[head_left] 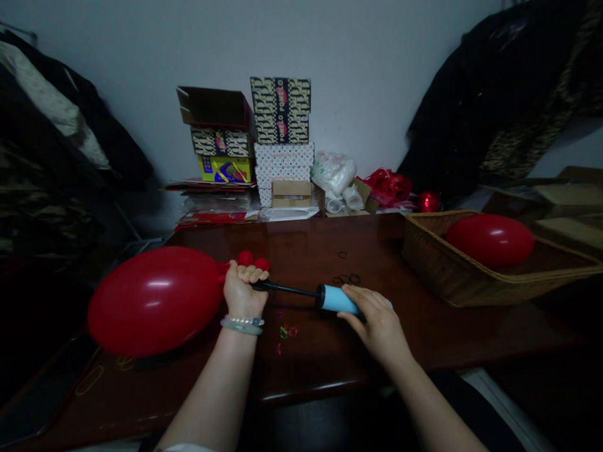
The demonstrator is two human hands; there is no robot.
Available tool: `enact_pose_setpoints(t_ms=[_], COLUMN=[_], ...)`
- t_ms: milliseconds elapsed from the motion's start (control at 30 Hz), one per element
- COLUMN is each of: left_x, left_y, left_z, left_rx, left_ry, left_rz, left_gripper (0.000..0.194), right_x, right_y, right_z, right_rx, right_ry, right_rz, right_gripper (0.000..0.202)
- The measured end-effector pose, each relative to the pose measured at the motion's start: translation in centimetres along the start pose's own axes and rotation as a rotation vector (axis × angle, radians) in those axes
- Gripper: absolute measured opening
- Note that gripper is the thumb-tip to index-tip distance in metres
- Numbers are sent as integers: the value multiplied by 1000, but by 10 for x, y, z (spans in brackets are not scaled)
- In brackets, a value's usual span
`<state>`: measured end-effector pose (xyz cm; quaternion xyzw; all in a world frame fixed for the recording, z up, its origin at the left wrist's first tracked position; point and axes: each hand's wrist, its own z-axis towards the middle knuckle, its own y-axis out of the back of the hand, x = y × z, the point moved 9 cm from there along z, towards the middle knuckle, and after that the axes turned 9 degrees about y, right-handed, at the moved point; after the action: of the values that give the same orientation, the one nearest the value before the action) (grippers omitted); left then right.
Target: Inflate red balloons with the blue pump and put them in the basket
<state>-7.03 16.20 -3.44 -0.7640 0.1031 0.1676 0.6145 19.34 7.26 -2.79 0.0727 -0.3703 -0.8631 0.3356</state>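
Note:
A large inflated red balloon lies on its side at the left of the table. My left hand, with two bracelets at the wrist, is closed around the balloon's neck and the dark nozzle end of a hand balloon pump. The pump's thin black rod runs rightward into its light blue body. Around that blue body my right hand is wrapped. Its palm side is hidden. Just behind my left fingers sit two small red round things; their kind is unclear.
A wicker basket holding another red balloon stands at right. Small coloured bands and black rings lie on the dark wooden table. Stacked boxes and plastic bags line the back wall.

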Motion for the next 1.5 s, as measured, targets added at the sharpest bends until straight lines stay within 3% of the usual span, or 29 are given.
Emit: enact_pose_setpoints(t_ms=[133, 433, 567, 733, 1000, 1133, 1233, 1500], left_x=[7, 57, 62, 48, -1, -6, 4, 57], left_y=[0, -4, -3, -1, 1, 0, 0, -6], left_z=[-2, -13, -15, -11, 0, 0, -2, -14], left_rx=[5, -3, -11, -17, -22, 4, 1, 12], left_ry=[-1, 79, 90, 59, -5, -11, -8, 62], left_rz=[4, 35, 46, 49, -19, -41, -40, 21], left_gripper=[46, 49, 49, 48, 45, 46, 46, 49], right_x=[7, 24, 27, 20, -4, -7, 0, 22], right_y=[0, -8, -9, -9, 3, 7, 6, -7], right_z=[0, 2, 3, 4, 2, 2, 2, 3], right_rx=[-36, -54, -67, -31, -1, -3, -15, -69], right_ry=[-3, 3, 10, 18, 32, -3, -14, -25], right_rz=[7, 52, 55, 72, 2, 9, 24, 61], right_gripper=[43, 43, 43, 43, 46, 44, 43, 42])
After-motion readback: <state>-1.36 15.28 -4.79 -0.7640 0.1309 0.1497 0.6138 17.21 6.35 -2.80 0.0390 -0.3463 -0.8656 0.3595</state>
